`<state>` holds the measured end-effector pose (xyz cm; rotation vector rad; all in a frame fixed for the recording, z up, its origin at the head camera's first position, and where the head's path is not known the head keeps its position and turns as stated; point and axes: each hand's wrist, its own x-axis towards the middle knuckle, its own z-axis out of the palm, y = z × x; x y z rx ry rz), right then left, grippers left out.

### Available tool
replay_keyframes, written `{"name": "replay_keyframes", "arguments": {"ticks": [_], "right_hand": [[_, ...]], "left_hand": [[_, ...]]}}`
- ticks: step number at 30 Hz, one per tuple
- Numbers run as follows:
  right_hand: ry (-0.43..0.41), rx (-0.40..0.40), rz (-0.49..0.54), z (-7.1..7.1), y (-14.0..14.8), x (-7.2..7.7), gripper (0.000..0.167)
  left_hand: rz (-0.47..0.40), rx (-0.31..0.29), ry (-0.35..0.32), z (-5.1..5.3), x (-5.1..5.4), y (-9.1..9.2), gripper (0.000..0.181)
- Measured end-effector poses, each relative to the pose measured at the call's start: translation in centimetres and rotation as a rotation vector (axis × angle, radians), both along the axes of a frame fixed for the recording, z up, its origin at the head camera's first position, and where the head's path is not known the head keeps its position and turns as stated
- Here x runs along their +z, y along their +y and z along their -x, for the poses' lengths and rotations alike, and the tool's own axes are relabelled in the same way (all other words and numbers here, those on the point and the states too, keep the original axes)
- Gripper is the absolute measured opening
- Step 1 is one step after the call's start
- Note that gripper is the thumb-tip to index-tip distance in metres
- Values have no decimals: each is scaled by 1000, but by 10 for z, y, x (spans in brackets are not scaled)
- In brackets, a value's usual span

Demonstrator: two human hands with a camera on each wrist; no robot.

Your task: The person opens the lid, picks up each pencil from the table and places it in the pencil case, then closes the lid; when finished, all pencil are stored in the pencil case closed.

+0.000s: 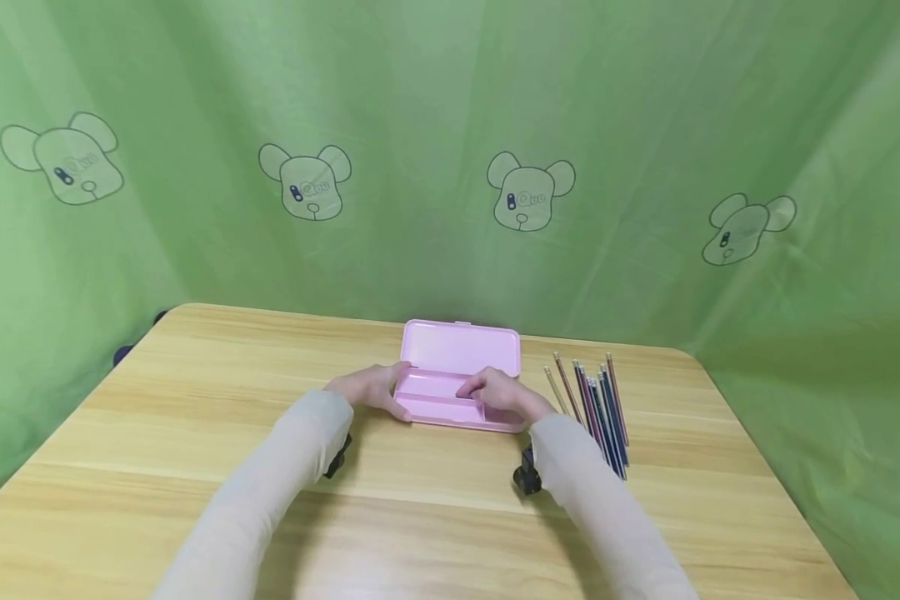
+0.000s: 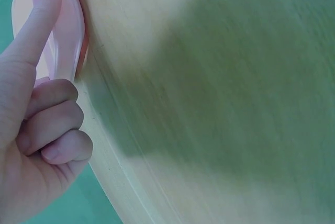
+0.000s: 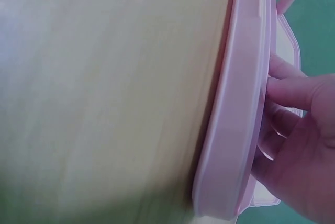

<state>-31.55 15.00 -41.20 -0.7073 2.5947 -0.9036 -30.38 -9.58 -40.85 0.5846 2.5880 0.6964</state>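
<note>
An opened pink pencil case (image 1: 461, 347) lies on the table with its lid tipped back. My left hand (image 1: 375, 387) grips its left end, with the thumb along the near side and a finger at the far side. In the left wrist view the thumb (image 2: 39, 30) presses on the case wall while the other fingers are folded in. My right hand (image 1: 498, 392) reaches into the right part of the case, its fingers bent down inside. A small dark spot shows under those fingertips; whether it is an object or shadow I cannot tell. The case wall (image 3: 230, 103) partly hides the right fingers.
Several pencils (image 1: 600, 408) of different colours lie in a loose bunch right of the case, close to my right forearm. The case has divided compartments. A green curtain (image 1: 420, 250) hangs behind the wooden table (image 1: 157, 400).
</note>
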Motion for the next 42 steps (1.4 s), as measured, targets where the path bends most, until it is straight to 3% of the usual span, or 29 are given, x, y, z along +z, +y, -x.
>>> {"name": "replay_keyframes", "arguments": {"ticks": [9, 16, 20, 25, 33, 42], "right_hand": [[52, 31, 62, -1, 9, -3, 30], [25, -4, 146, 0, 19, 1, 26], [23, 20, 180, 5, 30, 1, 26], [-15, -102, 138, -6, 35, 15, 29], [5, -115, 181, -11, 59, 16, 30], [35, -194, 157, -15, 117, 14, 34]], "left_hand": [[-12, 10, 10, 1, -2, 2, 99], [-4, 14, 21, -1, 0, 3, 98], [-9, 11, 24, -1, -1, 4, 96], [-2, 10, 33, -1, -2, 4, 95], [4, 10, 25, -5, -3, 0, 96], [-15, -5, 40, -3, 1, 4, 96]]}}
